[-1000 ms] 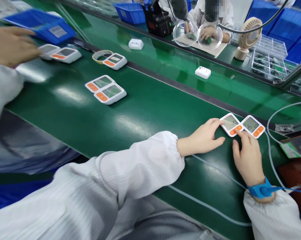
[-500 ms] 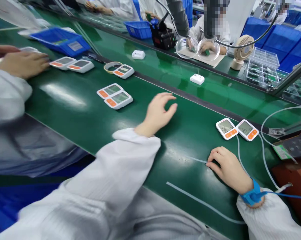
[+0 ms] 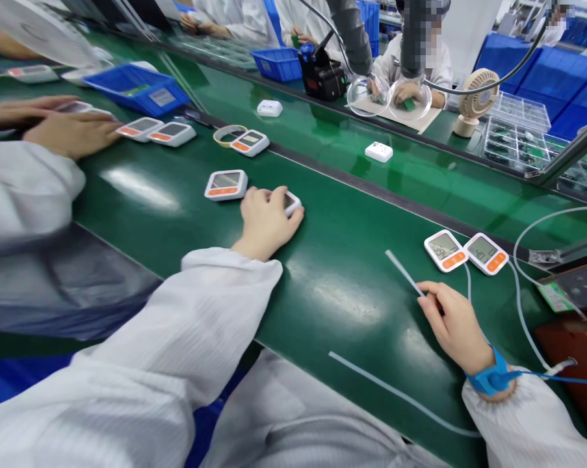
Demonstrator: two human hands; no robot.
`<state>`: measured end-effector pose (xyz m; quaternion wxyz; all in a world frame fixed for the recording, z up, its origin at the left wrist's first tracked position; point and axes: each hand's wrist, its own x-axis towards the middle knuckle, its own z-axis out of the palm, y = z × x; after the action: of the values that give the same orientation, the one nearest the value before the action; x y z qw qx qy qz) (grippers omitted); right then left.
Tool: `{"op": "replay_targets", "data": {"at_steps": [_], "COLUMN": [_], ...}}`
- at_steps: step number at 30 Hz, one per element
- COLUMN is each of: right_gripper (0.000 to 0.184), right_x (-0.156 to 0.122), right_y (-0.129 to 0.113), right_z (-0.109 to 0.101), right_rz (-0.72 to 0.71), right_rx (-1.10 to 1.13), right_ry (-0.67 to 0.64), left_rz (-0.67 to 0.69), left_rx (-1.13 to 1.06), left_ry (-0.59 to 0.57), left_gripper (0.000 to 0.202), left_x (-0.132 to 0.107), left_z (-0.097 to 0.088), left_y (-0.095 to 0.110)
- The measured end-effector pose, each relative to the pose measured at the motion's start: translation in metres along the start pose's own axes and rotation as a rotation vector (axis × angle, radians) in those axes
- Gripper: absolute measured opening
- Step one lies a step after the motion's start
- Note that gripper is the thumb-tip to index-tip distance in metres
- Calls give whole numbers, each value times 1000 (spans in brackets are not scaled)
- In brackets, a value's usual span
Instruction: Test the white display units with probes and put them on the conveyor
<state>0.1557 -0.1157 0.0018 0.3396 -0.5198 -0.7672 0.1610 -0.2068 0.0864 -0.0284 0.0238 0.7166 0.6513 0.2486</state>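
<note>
My left hand (image 3: pixel 266 221) is closed over a white blood pressure monitor (image 3: pixel 292 203) lying on the green bench; the fingers hide most of it. Just left of it lies a similar monitor (image 3: pixel 226 185) with a grey screen and orange buttons. Between thumb and fingers, my right hand (image 3: pixel 452 325) pinches a thin white tube (image 3: pixel 401 268), whose free end points up and left. Beyond that hand, a lit monitor (image 3: pixel 445 250) and another lit monitor (image 3: pixel 487 253) lie side by side with tubes attached. A second loose tube (image 3: pixel 395 389) runs along the bench's near edge.
At left, a co-worker's hands (image 3: pixel 73 133) rest by more monitors (image 3: pixel 171 134) and a blue tray (image 3: pixel 137 91). A tape roll (image 3: pixel 223 135) lies near another monitor (image 3: pixel 249 142). A brown box (image 3: pixel 573 364) stands at right. Across the divider are small white blocks (image 3: pixel 379 151) and a fan (image 3: pixel 473 97).
My left hand moved left from open air, closed on one monitor and parted it from its neighbour to the right. The tube in my right hand now tilts up, its free end raised.
</note>
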Motion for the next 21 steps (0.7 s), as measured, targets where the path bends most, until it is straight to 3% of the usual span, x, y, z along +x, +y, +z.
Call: {"op": "replay_targets", "data": {"at_steps": [2, 4, 7, 9, 13, 16, 18, 21], "right_gripper": [22, 17, 36, 49, 46, 35, 30, 40], "right_x": [-2, -5, -6, -5, -2, -3, -6, -10], "right_y": [1, 4, 8, 8, 2, -4, -5, -4], "right_z": [0, 3, 8, 9, -1, -10, -14, -11], "right_rz": [7, 57, 91, 52, -12, -31, -55, -45], "right_rx": [0, 70, 233, 231, 62, -38, -52, -1], "right_ry": [103, 215, 337, 365, 412, 426, 384, 325], "left_rz": [50, 202, 393, 342, 171, 129, 79, -42], "left_rx": [-55, -189, -509, -813, -1470, -1712, -1794, -1859], "left_ry": [-1, -34, -61, -91, -348, -505, -626, -749], "left_gripper": [66, 66, 66, 66, 68, 65, 63, 60], "left_x": [-7, -14, -27, -38, -68, -88, -96, -100], "left_z": [3, 7, 18, 29, 40, 32, 25, 19], "left_y": [24, 51, 103, 142, 211, 232, 232, 226]}}
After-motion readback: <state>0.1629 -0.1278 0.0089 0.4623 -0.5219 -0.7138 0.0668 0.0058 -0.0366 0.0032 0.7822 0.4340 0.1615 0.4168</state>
